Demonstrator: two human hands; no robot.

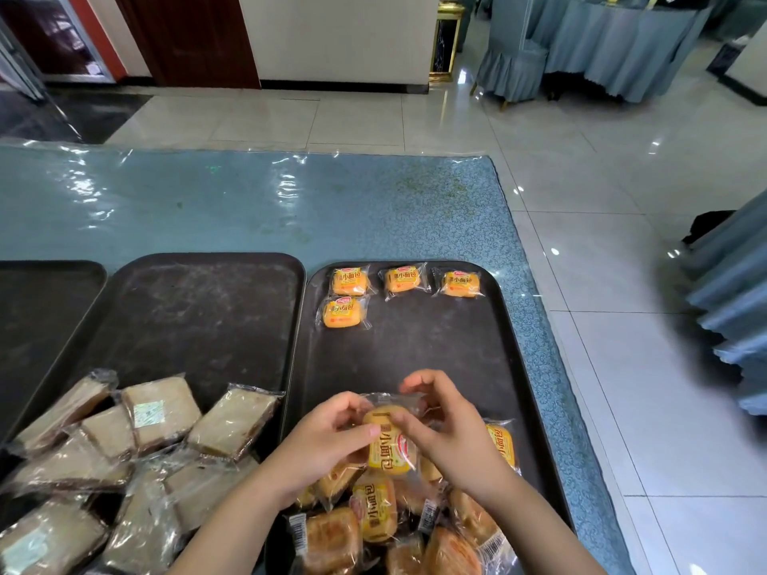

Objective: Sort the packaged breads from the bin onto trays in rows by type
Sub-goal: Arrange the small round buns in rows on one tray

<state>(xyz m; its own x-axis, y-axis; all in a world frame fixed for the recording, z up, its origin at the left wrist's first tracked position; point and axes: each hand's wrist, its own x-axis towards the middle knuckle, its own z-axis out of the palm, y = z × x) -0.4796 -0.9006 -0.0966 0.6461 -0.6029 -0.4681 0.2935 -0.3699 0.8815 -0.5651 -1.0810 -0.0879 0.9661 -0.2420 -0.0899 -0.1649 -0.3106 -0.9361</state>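
Observation:
Both of my hands hold one yellow small-bread packet above the near part of the right dark tray. My left hand pinches its left side and my right hand pinches its top right. Several yellow packets lie in rows at that tray's far end: three in the back row, one below the leftmost. A heap of yellow and brown packets lies under my hands. Pale sliced-bread packets are piled on the near part of the middle tray.
A third dark tray shows at the far left. All trays sit on a blue table under clear plastic film. The table's right edge drops to a tiled floor; draped chairs stand at the right and far back.

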